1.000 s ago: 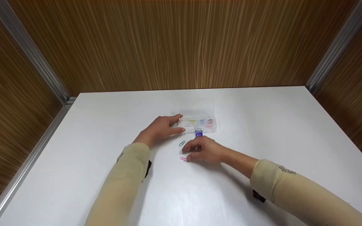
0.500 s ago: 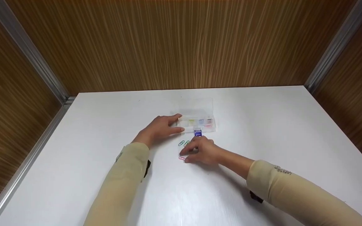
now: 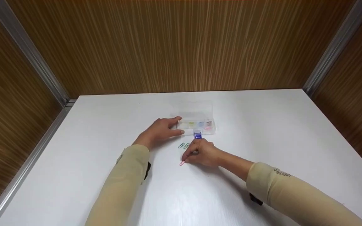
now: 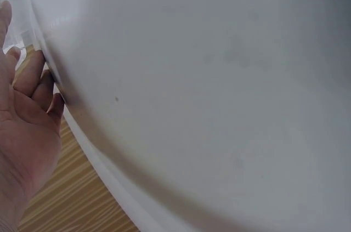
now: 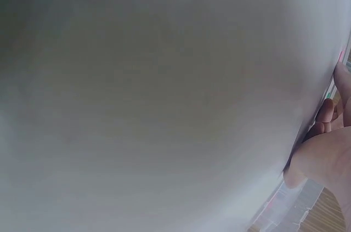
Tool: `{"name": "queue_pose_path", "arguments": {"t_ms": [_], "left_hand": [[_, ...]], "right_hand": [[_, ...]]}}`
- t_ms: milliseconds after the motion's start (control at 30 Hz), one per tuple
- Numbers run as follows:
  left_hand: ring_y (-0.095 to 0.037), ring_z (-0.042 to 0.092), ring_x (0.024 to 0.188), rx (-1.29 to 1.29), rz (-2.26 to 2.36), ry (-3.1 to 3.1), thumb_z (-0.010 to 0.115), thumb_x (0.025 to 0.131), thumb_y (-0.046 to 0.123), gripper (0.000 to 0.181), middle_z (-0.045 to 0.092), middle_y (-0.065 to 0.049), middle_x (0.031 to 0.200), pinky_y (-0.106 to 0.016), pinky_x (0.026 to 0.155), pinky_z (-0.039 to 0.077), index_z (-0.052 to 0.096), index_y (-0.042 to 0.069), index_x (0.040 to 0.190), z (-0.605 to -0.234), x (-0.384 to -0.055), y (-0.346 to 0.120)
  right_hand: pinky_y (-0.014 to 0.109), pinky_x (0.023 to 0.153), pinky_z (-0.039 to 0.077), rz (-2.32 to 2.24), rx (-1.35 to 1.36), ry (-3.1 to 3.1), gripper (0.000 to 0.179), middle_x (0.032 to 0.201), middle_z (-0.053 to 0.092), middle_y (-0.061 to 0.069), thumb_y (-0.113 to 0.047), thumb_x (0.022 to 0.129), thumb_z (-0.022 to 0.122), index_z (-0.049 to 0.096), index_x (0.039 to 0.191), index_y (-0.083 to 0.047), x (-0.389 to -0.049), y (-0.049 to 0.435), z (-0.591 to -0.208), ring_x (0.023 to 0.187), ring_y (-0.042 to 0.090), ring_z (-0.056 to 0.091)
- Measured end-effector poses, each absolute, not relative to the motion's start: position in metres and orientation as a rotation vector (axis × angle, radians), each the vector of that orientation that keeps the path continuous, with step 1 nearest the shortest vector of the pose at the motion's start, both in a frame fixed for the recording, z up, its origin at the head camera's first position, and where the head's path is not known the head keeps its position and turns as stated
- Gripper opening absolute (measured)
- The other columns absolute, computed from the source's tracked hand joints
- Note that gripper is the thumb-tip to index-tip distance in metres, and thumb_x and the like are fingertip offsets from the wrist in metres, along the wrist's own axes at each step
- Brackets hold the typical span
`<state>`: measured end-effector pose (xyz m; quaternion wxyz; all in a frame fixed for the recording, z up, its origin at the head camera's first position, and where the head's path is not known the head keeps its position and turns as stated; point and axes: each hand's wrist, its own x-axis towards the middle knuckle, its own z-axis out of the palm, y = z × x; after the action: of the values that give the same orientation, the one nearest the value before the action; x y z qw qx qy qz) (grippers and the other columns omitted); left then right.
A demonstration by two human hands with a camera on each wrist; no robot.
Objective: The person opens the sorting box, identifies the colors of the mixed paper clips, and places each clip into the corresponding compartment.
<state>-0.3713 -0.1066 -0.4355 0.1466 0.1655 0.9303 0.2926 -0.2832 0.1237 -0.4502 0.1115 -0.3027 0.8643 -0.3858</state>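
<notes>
A clear plastic compartment box (image 3: 187, 131) lies on the white table with its lid (image 3: 196, 108) raised at the back. A blue latch (image 3: 198, 135) sticks out from its front edge. My left hand (image 3: 159, 130) holds the box's left end, thumb at the front and index finger at the back. Thumb and forefinger of my right hand (image 3: 202, 152) pinch a pink paper clip (image 3: 182, 163) just in front of the box. Beside those fingers lie a green paper clip (image 3: 181, 145) and another green paper clip (image 3: 186, 145).
Yellow, blue, dark and pink clips (image 3: 207, 128) are sorted into the box's compartments. Wood-patterned panels (image 3: 181, 47) wall the white table (image 3: 256, 125) at the back and sides, with metal rails (image 3: 39, 62) at the corners.
My right fingers have closed on the pink paper clip, which has turned and shifted slightly toward me. A second green clip has come into sight. The left hand stays at the box.
</notes>
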Motion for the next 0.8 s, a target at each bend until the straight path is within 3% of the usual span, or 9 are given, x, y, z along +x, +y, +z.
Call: {"name": "queue_pose_path", "arguments": {"t_ms": [800], "left_hand": [[-0.023, 0.035, 0.156, 0.494, 0.83, 2.692, 0.071, 0.098, 0.057, 0.075, 0.044, 0.002, 0.165, -0.044, 0.127, 0.026, 0.042, 0.034, 0.164, -0.4349, -0.3715, -0.1057]], "right_hand": [[0.047, 0.094, 0.035, -1.013, -0.92, 2.571, 0.007, 0.096, 0.068, -0.015, -0.016, 0.092, 0.083, 0.085, 0.093, -0.022, -0.2816, 0.1254, -0.4479, 0.099, 0.009, 0.055]]}}
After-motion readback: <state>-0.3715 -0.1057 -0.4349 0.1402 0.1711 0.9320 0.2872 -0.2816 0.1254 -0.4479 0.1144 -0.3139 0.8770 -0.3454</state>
